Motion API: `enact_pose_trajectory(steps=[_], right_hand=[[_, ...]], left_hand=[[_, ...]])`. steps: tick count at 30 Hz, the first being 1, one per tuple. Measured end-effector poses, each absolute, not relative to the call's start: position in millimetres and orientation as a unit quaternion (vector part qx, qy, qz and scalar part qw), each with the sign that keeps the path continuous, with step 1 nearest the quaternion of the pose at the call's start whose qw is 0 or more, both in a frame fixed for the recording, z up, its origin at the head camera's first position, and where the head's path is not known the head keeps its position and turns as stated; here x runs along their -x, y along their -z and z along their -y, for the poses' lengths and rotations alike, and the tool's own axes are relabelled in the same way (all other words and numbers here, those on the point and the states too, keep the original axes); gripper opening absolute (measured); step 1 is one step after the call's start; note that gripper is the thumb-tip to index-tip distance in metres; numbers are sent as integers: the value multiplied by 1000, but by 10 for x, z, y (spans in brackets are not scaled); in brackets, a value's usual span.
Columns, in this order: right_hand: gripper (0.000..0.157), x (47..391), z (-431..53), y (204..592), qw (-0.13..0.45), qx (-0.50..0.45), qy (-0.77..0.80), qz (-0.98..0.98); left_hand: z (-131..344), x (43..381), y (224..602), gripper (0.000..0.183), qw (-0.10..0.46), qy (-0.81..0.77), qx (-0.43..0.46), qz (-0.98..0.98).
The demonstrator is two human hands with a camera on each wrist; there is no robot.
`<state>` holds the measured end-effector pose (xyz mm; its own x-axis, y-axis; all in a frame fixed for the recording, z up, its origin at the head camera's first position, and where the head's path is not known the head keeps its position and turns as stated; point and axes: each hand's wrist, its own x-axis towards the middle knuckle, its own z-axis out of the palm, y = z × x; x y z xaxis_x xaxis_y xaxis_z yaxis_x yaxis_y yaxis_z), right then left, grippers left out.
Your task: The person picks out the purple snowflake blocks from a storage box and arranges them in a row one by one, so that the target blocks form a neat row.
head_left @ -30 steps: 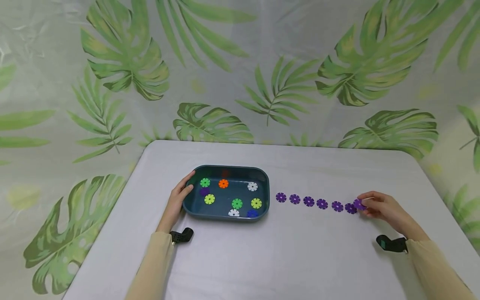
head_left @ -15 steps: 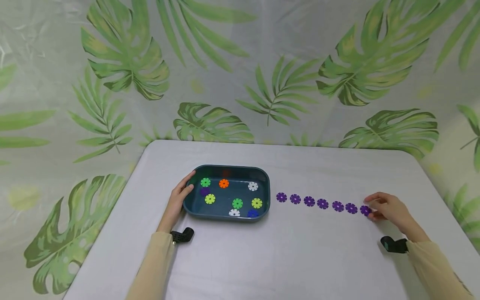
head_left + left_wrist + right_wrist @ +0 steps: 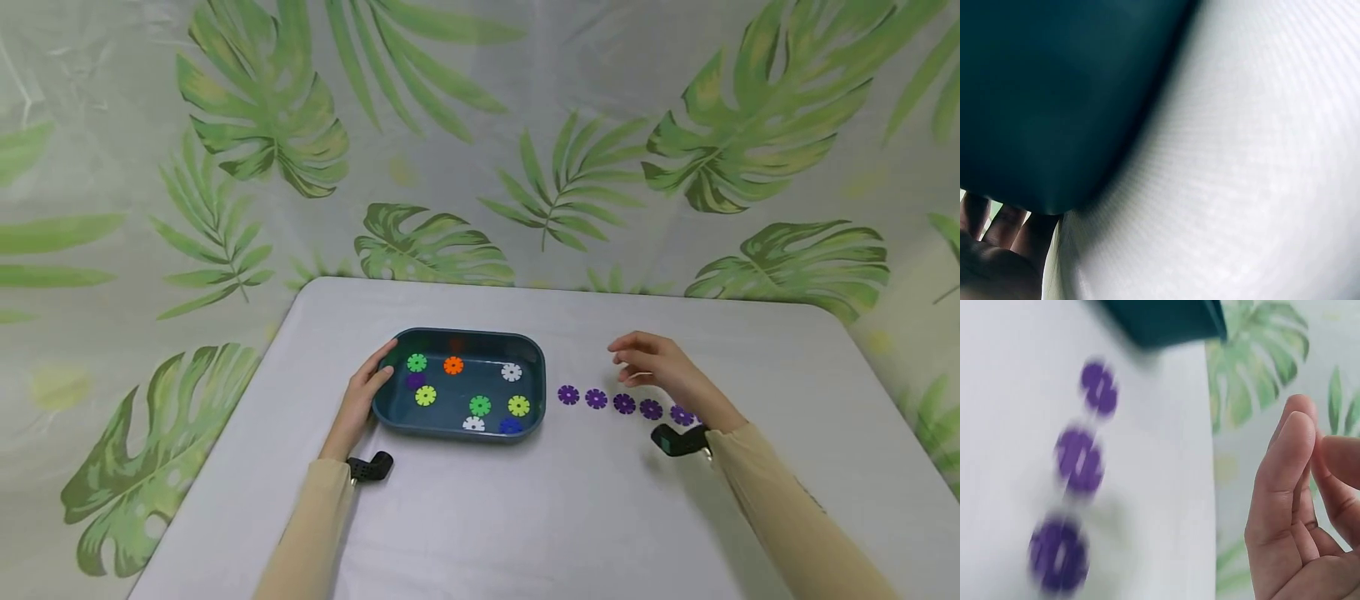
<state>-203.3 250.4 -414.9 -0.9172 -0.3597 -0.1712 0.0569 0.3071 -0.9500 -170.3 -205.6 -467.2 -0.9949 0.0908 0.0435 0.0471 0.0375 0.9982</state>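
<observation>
My left hand point(image 3: 365, 398) holds the left end of a dark teal tray point(image 3: 459, 435), its thumb over the rim. In the left wrist view, fingers point(image 3: 1004, 228) lie against the outer wall of the tray point(image 3: 1054, 112). Empty and in the air, my right hand point(image 3: 651, 363) is above and behind a row of purple notched discs point(image 3: 596, 398). Its fingers are loosely bent in the right wrist view, where blurred purple discs point(image 3: 1079, 461) lie below. The right wrist and its camera hide the row's right end.
Inside the tray lie several notched discs, among them an orange disc point(image 3: 453, 365), a green disc point(image 3: 480, 406), a yellow disc point(image 3: 425, 395), a white disc point(image 3: 512, 372) and a blue disc point(image 3: 511, 426). A leaf-patterned curtain point(image 3: 570, 83) hangs behind the white table point(image 3: 525, 517).
My right hand set a purple disc down at the row's right end and let go. It then rose and moved left toward the tray. My left hand stayed on the tray.
</observation>
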Motion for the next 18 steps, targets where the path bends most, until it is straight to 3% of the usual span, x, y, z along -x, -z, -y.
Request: enact_pose_trajectory(steps=[18], right_hand=[[28, 2482, -542, 4102, 316, 184, 567, -739]], left_hand=[[2097, 1790, 4869, 44, 2, -689, -42, -723]])
